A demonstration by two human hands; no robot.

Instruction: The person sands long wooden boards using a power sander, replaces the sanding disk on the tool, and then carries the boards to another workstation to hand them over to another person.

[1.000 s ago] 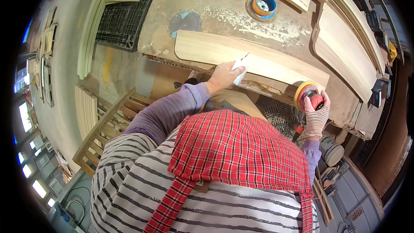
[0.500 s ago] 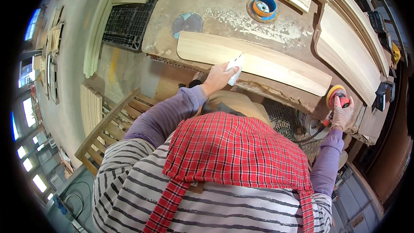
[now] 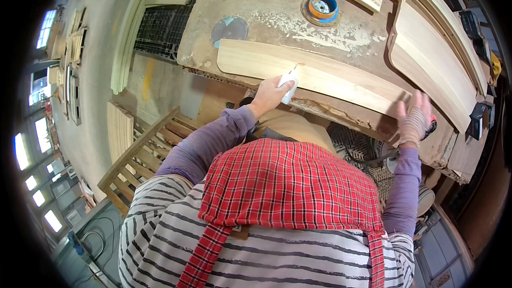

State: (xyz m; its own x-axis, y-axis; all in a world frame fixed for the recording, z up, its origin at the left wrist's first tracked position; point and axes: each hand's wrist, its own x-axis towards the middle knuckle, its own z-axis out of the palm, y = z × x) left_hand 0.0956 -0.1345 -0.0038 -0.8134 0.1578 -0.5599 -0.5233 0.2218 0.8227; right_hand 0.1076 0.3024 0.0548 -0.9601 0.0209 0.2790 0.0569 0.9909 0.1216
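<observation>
My left hand [image 3: 267, 97] is closed around a small white squeeze bottle [image 3: 289, 84] with a thin nozzle. The nozzle tip points at a small brownish spot on a long pale wooden board [image 3: 250, 58], which lies along the near edge of the workbench. By the board's right end, my right hand [image 3: 414, 121] has its fingers stretched out and slightly blurred, with a wrap or glove about the palm. Beside and partly under that hand shows the red body of a sander [image 3: 433, 124]; the rest of it is hidden.
On the workbench [image 3: 266, 0] sit a blue-and-orange round container [image 3: 323, 6] and a grey sanding disc [image 3: 229, 31]. More shaped boards [image 3: 429, 58] lie at the right and back. A slatted wooden piece [image 3: 140, 154] stands at the left, near a black plastic pallet [image 3: 160, 34].
My right hand has let go of the sander and moved slightly left and up, fingers spreading. A brownish spot now shows at the nozzle tip. My left hand has barely moved.
</observation>
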